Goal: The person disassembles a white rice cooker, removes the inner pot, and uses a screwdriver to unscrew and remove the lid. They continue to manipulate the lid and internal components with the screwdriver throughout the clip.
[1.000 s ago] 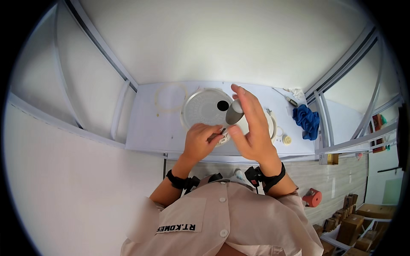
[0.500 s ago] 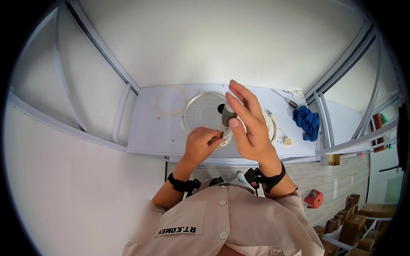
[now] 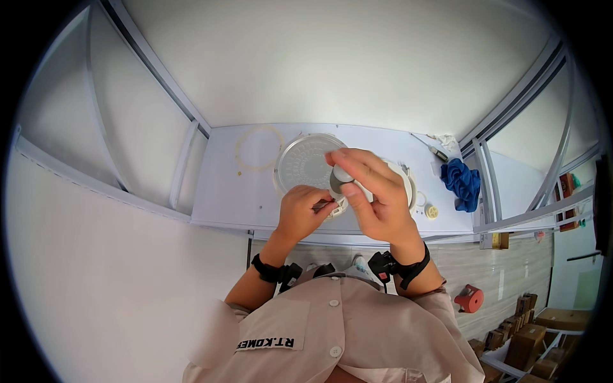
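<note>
A flat round translucent lid-like disc (image 3: 305,159) with a silvery rim lies on the white table. Over its right edge is a grey piece with a pale rounded top (image 3: 342,173). My right hand (image 3: 383,203) curls around that piece, with the fingers on its far side and the thumb at its near side. My left hand (image 3: 300,214) is closed in a pinch beside a small white part (image 3: 338,208) below the grey piece. What sits between the left fingertips is hidden. A white round part (image 3: 408,185) shows partly behind my right hand.
At the right lie a blue cloth (image 3: 460,185), a screwdriver (image 3: 438,153) and a small cream round piece (image 3: 431,211). A thin yellowish ring (image 3: 237,153) lies at the left of the table (image 3: 220,191). A red stool (image 3: 470,299) stands on the floor.
My right fingers were raised and stretched out; they have come down and bent around the grey piece. The left hand stays almost where it was, still pinching.
</note>
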Motion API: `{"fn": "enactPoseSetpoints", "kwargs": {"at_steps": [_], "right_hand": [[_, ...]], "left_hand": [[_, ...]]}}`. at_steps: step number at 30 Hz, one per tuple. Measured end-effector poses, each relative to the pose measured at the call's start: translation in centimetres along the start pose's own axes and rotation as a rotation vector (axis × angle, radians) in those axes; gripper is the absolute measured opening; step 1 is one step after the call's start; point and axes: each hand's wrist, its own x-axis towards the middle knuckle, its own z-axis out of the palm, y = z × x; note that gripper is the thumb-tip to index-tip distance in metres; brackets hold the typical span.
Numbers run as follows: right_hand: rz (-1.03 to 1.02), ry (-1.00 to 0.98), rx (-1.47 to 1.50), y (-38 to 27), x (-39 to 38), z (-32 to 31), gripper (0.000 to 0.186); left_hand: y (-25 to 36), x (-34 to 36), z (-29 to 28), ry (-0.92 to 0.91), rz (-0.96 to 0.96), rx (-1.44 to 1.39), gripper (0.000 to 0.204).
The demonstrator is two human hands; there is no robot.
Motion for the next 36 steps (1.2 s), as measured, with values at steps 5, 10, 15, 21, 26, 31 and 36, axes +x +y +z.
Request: {"fn": "enactPoseSetpoints", "kwargs": {"at_steps": [5, 10, 15, 21, 26, 31, 36], "right_hand": [[-0.09, 0.118, -0.37, 1.6, -0.3, 0.3, 0.047], [-0.009, 0.186, -0.012, 0.7, 0.6, 0.9, 0.046], [-0.128, 0.083, -0.354, 2.2, -1.5, -0.3, 0.049], [-0.095, 0.079, -0.001, 0.4, -0.2, 0.6, 0.037], [-0.138, 0.027, -0.19, 1.1, -0.6, 0.1, 0.038], [-0.027, 0.097, -0.353, 0.4, -0.3, 0.0, 0.041], [0.057, 0.052, 0.116, -0.4, 0.6, 0.2, 0.043]], "left_hand": [[-0.3, -0.1, 0.0, -0.041, -0.036, -0.039, 0.02], [0.0, 0.2, -0.6, -0.08, -0.038, -0.049, 0.018], [-0.1, 0.2, -0.8, -0.108, -0.066, -0.096, 0.015], [0.6, 0.9, -1.9, -0.214, -0.134, -0.06, 0.014], [0.7, 0.8, -1.6, -0.204, -0.165, -0.036, 0.016], [1.0, 0.8, -1.4, -0.155, -0.168, -0.092, 0.016], [0.2, 0.6, -1.3, -0.181, -0.119, -0.036, 0.015]]}}
